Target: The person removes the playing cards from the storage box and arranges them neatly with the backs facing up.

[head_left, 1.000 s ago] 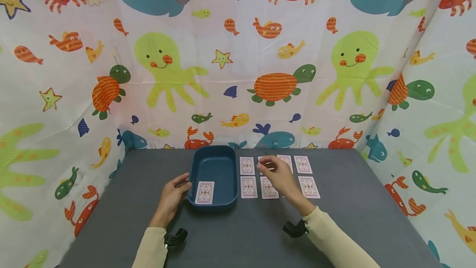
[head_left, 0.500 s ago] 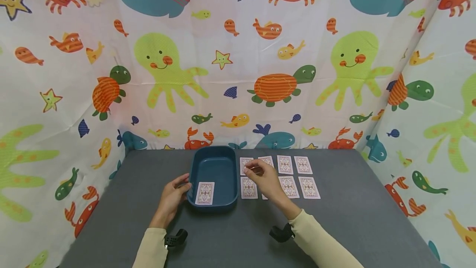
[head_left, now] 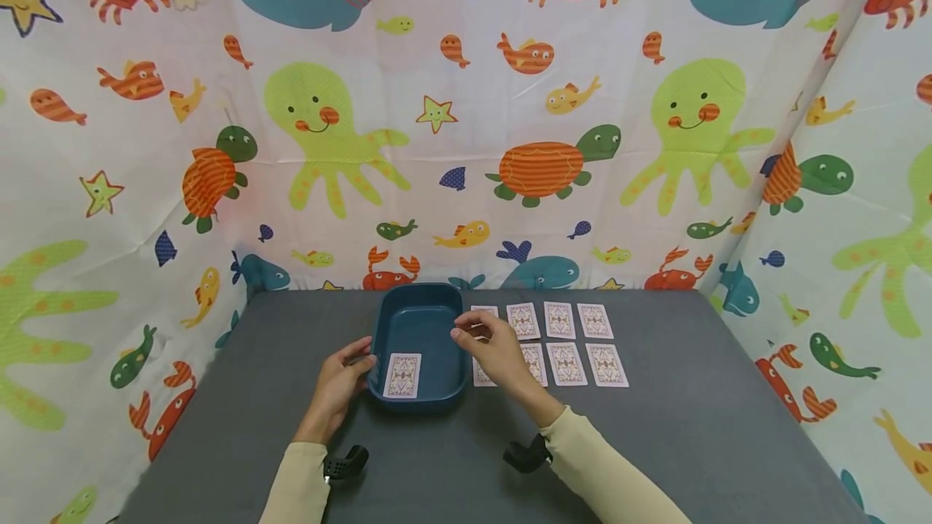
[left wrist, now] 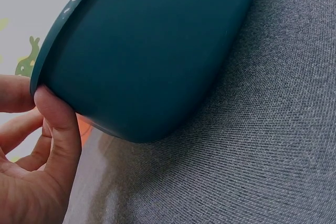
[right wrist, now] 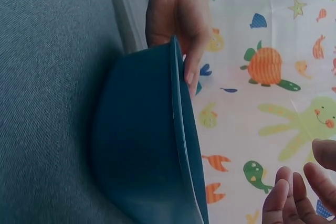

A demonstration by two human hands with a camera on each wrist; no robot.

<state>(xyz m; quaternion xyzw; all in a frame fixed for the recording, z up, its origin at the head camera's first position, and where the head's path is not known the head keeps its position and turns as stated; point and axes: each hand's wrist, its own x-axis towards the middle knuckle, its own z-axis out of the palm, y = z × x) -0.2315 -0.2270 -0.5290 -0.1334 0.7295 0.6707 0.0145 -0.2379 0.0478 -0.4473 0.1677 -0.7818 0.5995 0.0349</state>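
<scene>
A dark blue plastic basin (head_left: 422, 334) sits on the table. One playing card (head_left: 402, 376) lies face down in its near left part. My left hand (head_left: 336, 386) holds the basin's left side; in the left wrist view thumb and index finger (left wrist: 55, 109) pinch the rim. Above the basin's right edge hovers my right hand (head_left: 504, 352), fingers loosely bent. No card shows between the right hand's fingers (right wrist: 283, 203) in the right wrist view. Several face-down cards (head_left: 567, 364) lie in two rows to the right, the leftmost ones partly covered by the right hand.
A grey cloth-covered table (head_left: 451, 467) spreads under everything. Behind it and along the sides hangs a white curtain (head_left: 466, 160) printed with sea animals. Dark wrist-worn devices (head_left: 527, 454) sit below both hands.
My right hand has moved left across the card rows to the basin's right edge, uncovering cards behind it. The left hand, the basin and the card inside stay put.
</scene>
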